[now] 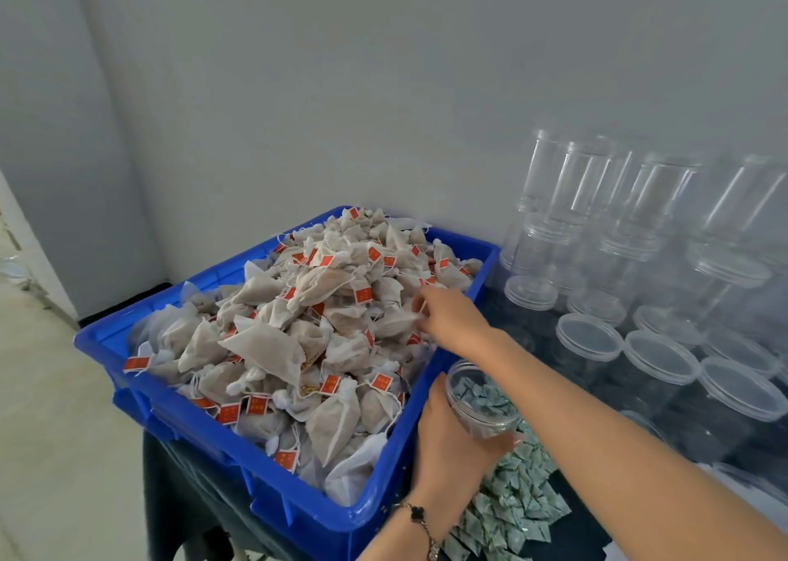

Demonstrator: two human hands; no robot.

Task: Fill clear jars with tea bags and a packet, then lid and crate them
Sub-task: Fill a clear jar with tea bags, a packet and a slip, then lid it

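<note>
One head-worn camera looks forward and down, close over a blue crate (221,437) of tea bags (294,326), facing a wall corner (98,91).

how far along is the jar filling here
Early. Done: nothing visibly finished; no lidded, filled jar shows. In hand: the left hand holds a clear jar beside the blue crate, green packets visible through it; the right hand pinches a tea bag on the pile. Left: the empty jars and loose lids on the table.
</note>
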